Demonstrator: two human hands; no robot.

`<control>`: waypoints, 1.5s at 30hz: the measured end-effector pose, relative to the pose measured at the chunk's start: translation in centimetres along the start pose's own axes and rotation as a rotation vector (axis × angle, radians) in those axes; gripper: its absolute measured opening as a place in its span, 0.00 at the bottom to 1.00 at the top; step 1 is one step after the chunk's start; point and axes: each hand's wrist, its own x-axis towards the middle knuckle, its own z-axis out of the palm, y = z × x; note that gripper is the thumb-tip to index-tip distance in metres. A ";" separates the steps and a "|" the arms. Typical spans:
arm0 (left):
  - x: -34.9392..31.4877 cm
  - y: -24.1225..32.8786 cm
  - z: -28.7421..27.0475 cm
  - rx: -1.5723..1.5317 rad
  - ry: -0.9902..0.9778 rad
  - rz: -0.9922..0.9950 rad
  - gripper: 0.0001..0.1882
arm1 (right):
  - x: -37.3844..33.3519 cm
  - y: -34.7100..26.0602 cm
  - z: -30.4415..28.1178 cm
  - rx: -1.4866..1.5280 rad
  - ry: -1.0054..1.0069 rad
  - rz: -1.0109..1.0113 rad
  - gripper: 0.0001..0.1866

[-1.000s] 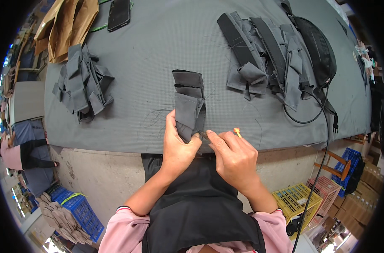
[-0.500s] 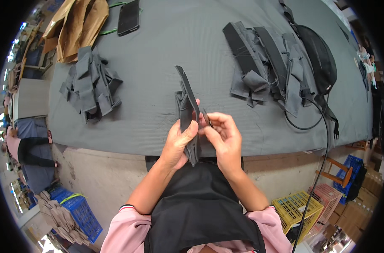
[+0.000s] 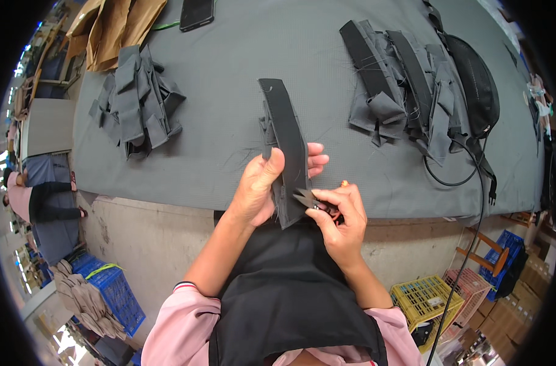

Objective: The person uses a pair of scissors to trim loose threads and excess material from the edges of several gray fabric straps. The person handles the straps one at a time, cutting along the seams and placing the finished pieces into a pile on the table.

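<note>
A dark grey fabric strip (image 3: 285,125) with folded grey cloth along its left side is held upright over the near edge of the table. My left hand (image 3: 258,186) is closed round it, thumb in front and fingertips showing past its right edge. In my right hand (image 3: 344,219) is a pair of thread snips (image 3: 308,199), its pointed blades slightly apart against the lower right part of the strip. Loose threads hang by the strip's lower end. One heap of grey fabric pieces (image 3: 134,104) lies to the left, and another stack of strips (image 3: 391,85) to the right.
A brown paper bag (image 3: 116,30) and a black phone (image 3: 197,13) lie at the far left of the grey-covered table (image 3: 229,67). Far right are a black waist bag (image 3: 473,85) and a black cable (image 3: 478,201). A yellow crate (image 3: 421,299) stands below. Another person (image 3: 31,201) stands at left.
My left hand has turned the strip so its flat dark face shows. My right hand has moved down and slightly right, bringing the snips' blades into clear sight. The view has shifted slightly.
</note>
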 end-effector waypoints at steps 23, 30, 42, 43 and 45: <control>-0.5 -0.2 -0.5 -0.252 0.036 0.003 0.30 | -2.3 -0.5 -0.5 -0.160 -0.076 -0.182 0.15; -0.4 0.2 -0.7 -0.233 0.037 0.003 0.31 | -2.0 -0.8 -0.8 0.004 -0.128 -0.011 0.15; -0.4 0.2 -0.6 -0.218 0.032 -0.012 0.30 | -2.0 -0.4 -0.6 -0.166 -0.086 -0.186 0.14; -0.4 0.2 -0.4 -0.201 0.026 -0.016 0.31 | -1.9 -0.4 -0.5 -0.169 -0.112 -0.193 0.14; -0.5 0.4 0.0 -0.176 0.015 -0.021 0.31 | -1.8 -0.5 -0.5 -0.161 -0.109 -0.165 0.13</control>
